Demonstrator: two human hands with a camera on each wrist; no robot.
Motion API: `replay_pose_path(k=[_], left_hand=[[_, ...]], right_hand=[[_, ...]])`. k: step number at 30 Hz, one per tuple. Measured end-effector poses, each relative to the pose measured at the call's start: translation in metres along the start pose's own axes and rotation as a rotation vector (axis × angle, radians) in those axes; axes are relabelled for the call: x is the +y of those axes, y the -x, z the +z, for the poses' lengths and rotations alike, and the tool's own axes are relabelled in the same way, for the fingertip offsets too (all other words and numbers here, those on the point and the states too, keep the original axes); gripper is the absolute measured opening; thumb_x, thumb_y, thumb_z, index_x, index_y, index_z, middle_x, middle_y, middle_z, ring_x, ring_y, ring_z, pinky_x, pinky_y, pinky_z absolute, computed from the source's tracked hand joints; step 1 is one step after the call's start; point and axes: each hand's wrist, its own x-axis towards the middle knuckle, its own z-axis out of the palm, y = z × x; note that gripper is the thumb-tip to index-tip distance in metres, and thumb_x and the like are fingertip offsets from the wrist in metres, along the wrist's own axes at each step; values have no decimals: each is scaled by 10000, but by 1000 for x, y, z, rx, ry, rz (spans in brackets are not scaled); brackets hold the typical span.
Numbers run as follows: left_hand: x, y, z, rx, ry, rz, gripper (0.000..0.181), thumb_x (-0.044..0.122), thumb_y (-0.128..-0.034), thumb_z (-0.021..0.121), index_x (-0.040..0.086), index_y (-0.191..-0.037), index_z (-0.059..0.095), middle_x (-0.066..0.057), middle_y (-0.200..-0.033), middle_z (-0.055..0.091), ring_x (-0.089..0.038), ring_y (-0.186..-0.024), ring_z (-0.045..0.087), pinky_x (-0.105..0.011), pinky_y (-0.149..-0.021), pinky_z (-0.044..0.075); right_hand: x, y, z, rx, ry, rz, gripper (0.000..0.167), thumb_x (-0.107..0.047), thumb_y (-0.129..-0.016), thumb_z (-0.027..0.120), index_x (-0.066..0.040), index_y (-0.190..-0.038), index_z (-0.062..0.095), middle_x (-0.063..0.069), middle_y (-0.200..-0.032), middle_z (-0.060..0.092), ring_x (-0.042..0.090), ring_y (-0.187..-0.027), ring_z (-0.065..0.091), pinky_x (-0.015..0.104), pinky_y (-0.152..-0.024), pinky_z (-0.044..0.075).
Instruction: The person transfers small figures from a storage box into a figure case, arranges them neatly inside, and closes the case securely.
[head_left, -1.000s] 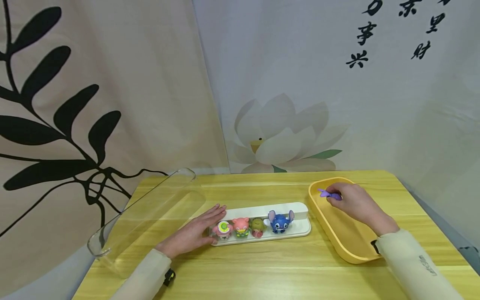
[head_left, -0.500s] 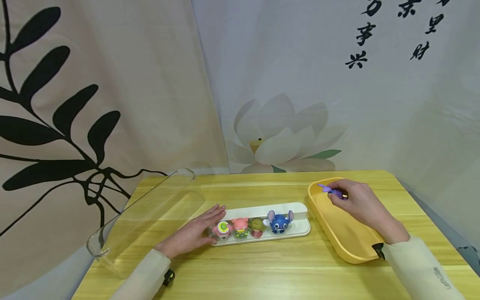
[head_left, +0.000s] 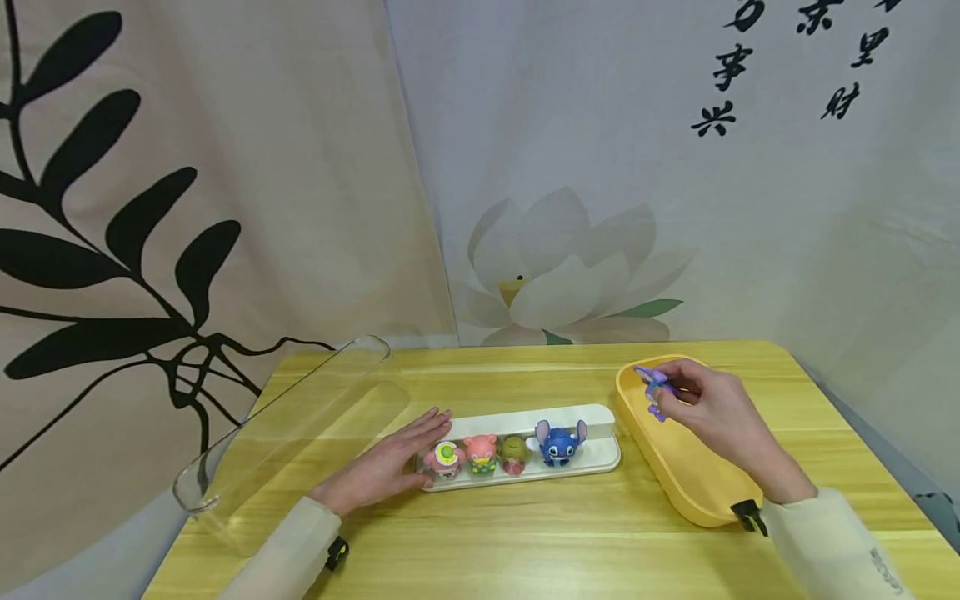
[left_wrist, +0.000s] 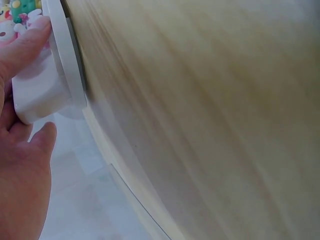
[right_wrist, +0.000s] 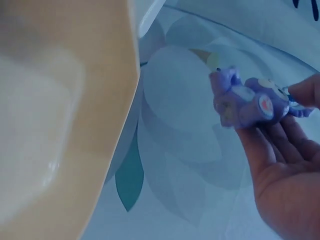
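In the head view my left hand (head_left: pixel 386 467) lies over the left end of a long white display base (head_left: pixel 600 460), fingers straight and thumb by its front edge. A row of figurines stands on the base: a pink one with a green-yellow swirl (head_left: pixel 446 457), a pink pig-like one (head_left: pixel 481 454), an olive-green one (head_left: pixel 514 455) and a blue big-eared one (head_left: pixel 558 444). Over the far end of a yellow tray (head_left: pixel 675 500), my right hand (head_left: pixel 716 412) pinches a purple figurine (head_left: pixel 655 390). The right wrist view shows this purple figurine (right_wrist: pixel 250 102) between thumb and fingers.
A clear, curved plastic cover (head_left: pixel 300 433) lies at the left of the wooden table (head_left: pixel 510 542), its lower end overhanging the edge. A printed curtain (head_left: pixel 300 167) hangs behind the table. The tray stands just right of the white base.
My right hand has shifted slightly right and turned the purple figurine, so more of it shows, tipped more upright. The left hand and the base have stayed put.
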Motion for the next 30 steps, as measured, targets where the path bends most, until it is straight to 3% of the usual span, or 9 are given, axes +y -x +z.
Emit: replay_pose_path(k=[7,15,23,30], left_hand=[[0,-1,-1,3,-19,8,880,191,-876,821,51,-1605,348,-83,-1714,212,-303,-1567,200,-480,-1226,286],[-2,0,0,13,-27,17,881,199,-877,821,56,-1607,349,-95,-1709,225,-299,-1567,201,-491,-1226,280],[-6,4,1,22,-38,21,877,196,-873,826,69,-1606,361,-61,-1711,233,-284,-1571,195,-490,-1228,282],[-8,8,-1,34,-31,27,869,194,-883,821,83,-1611,359,-64,-1709,243,-286,-1570,199,-517,-1222,290]], right_hand=[[-3,4,6,-34,-70,11,224,-87,-994,688,4,-1199,689,119,-1095,741,56,-988,704,178,-724,601],[-7,8,16,-41,-144,20,232,-42,-989,672,38,-1207,676,159,-1111,721,104,-937,721,185,-747,611],[-4,15,35,-16,-186,-64,214,35,-959,689,11,-1172,682,96,-1095,669,75,-953,664,159,-820,586],[-3,20,53,-46,-235,-29,184,-17,-982,688,-1,-1166,687,114,-1136,703,100,-950,688,166,-834,590]])
